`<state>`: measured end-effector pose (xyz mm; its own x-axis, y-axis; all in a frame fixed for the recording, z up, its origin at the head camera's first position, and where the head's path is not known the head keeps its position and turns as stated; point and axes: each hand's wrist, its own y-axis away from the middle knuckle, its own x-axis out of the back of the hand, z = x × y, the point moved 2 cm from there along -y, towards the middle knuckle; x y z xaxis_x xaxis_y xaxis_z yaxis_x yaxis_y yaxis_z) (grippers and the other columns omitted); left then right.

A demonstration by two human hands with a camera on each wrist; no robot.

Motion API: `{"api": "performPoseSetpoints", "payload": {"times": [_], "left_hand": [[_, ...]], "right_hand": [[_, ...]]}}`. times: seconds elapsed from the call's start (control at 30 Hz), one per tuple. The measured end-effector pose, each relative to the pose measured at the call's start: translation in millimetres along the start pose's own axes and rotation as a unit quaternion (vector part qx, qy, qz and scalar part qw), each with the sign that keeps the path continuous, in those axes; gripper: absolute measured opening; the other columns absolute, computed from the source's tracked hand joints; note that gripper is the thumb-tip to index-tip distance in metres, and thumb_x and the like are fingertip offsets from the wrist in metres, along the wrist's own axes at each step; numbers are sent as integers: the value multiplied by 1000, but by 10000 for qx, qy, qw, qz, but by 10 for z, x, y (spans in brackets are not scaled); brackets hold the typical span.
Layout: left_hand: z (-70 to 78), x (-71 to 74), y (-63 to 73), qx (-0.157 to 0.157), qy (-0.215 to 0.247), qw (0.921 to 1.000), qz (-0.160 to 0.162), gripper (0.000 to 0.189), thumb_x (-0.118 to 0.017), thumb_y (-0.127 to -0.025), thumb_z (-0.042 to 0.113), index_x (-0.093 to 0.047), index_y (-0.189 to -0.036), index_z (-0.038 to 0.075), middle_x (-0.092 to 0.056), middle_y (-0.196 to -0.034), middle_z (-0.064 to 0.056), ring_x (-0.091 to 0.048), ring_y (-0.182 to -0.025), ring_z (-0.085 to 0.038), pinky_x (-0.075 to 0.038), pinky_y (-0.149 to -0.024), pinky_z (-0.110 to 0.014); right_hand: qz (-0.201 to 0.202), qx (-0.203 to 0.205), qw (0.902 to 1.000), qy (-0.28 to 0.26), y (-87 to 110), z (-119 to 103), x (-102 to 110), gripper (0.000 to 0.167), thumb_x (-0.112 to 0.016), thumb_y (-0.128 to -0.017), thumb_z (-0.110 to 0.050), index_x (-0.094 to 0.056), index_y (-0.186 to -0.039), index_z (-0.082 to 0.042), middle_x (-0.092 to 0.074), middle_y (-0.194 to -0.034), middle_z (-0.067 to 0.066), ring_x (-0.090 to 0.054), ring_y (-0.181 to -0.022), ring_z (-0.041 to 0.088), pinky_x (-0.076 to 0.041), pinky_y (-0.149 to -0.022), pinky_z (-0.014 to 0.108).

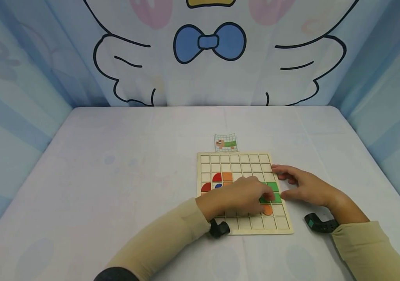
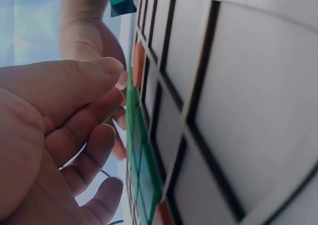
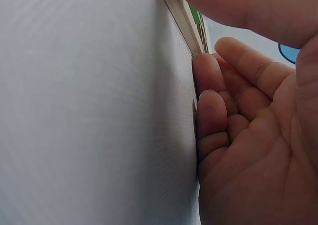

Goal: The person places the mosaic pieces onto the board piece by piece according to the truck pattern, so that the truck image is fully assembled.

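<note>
On the table lies a wooden grid board [image 1: 245, 223]. My left hand [image 1: 236, 197] reaches over it, its fingertips at the green squares [image 1: 272, 186] on the right side. In the left wrist view, the thumb and index fingertip of that hand [image 2: 30, 130] come close together beside the green pieces [image 2: 144, 175], with no piece showing between them. An orange circle [image 1: 267, 210] sits just below the green squares. My right hand [image 1: 305, 187] rests at the board's right edge, thumb and fingers loosely spread along it; its fingertips meet the wooden side in the right wrist view.
At the board's left are red rounded pieces [image 1: 216, 177], an orange square [image 1: 227, 176] and a blue piece [image 1: 218, 186], partly covered by my left arm. A small pattern card [image 1: 226, 143] lies behind the board. Printed curtains [image 1: 214, 78] stand around the table.
</note>
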<state>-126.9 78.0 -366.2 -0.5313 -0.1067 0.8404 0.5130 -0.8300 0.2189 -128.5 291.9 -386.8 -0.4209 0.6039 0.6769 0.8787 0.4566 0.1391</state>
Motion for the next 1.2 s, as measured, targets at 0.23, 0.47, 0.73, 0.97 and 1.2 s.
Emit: {"api": "performPoseSetpoints", "payload": {"times": [0.23, 0.47, 0.73, 0.97, 1.2], "left_hand": [[-74, 80, 109, -119, 237, 9994, 241, 30, -73, -93, 22, -70, -123, 19, -68, -113, 15, -56, -108, -1, -41, -90, -15], [-276, 142, 328, 138, 371, 9977, 545, 39, -74, -93, 24, -67, -130, 18, -65, -121, 14, -55, -111, -5, -42, -93, -19], [-543, 274, 654, 552, 543, 9922, 973, 47, -73, -93, 27, -62, -136, 13, -64, -129, 2, -54, -118, -16, -45, -96, -30], [-753, 267, 902, 1128, 629, 9807, 1467, 59, -76, -90, 35, -58, -141, 10, -61, -132, -6, -53, -120, -23, -46, -98, -41], [-880, 353, 1126, 1731, 576, 9592, 2161, 73, -76, -89, 40, -48, -148, 8, -51, -145, -9, -43, -136, -29, -36, -110, -48]], "right_hand": [[4, -34, 10000, 23, -9, 18, -3, 71, -79, -85, -18, -46, -147, -6, -50, -146, 11, -49, -116, 8, -35, -94, 14], [10, -43, 10000, 70, -14, 13, -10, 72, -79, -84, -17, -45, -147, -4, -51, -145, 13, -49, -118, 18, -36, -94, 16], [70, 127, 9998, 124, -29, 56, 18, 73, -79, -84, -15, -45, -147, -1, -48, -148, 16, -50, -118, 18, -36, -95, 17], [65, -4, 10000, 33, 15, 80, -7, 74, -79, -84, -17, -45, -148, -4, -49, -146, 14, -50, -118, 16, -36, -95, 16], [103, 49, 9998, 140, 21, 53, 8, 72, -78, -85, -17, -45, -148, -4, -50, -146, 14, -51, -119, 18, -37, -96, 18]]}}
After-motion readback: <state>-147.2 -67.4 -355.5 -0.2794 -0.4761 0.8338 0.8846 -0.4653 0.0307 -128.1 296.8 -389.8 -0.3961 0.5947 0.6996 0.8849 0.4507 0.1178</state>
